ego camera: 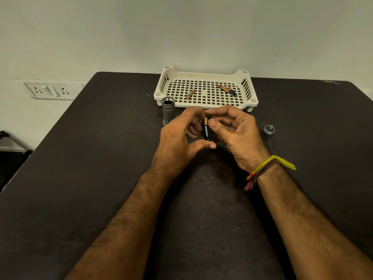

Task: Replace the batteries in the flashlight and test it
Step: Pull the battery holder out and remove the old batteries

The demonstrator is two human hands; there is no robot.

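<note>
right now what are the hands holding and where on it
Both hands hold a black battery holder with a Duracell battery in it. The left hand grips its top and bottom ends; the right hand's thumb presses the battery's upper side.

left hand (177, 138), right hand (234, 134), fingers pinched together

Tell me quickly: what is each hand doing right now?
Left hand: curled round the battery holder, gripping it.
Right hand: pinching the Duracell battery at the holder.
</note>
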